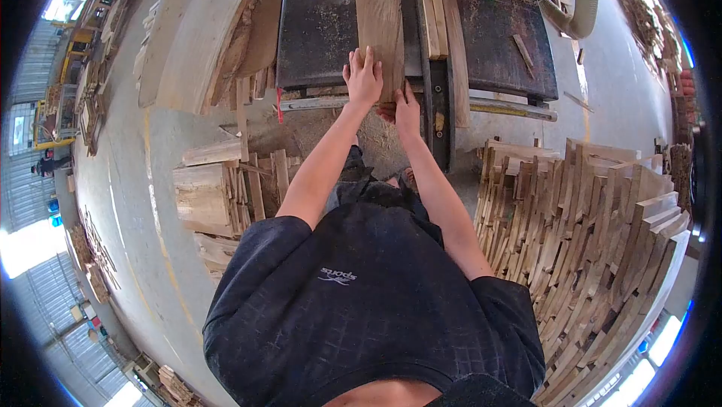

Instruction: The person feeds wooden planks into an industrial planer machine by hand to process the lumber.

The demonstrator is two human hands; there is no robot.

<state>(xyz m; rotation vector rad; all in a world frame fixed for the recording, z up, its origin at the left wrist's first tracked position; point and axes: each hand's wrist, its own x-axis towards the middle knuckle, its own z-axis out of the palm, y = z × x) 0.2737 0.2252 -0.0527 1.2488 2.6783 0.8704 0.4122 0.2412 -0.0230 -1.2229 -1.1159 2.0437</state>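
Observation:
A long wooden board [380, 12] lies lengthwise on the dark, sawdust-strewn machine table [316, 31], its near end reaching past the front edge. My left hand [364, 78] rests on top of the board's left side with its fingers spread. At the near right corner, my right hand [407, 110] grips the board's edge, some fingers hidden beneath it. Just right of the board runs a dark metal fence [438, 118], with narrow wood strips [434, 24] lying by it.
A metal rail [511, 108] crosses the table's front. Large planks [199, 50] lie at the left, and a tall stack of boards [571, 219] stands at the right. A hose [583, 1] hangs at the upper right. Wood blocks [203, 196] are piled at lower left.

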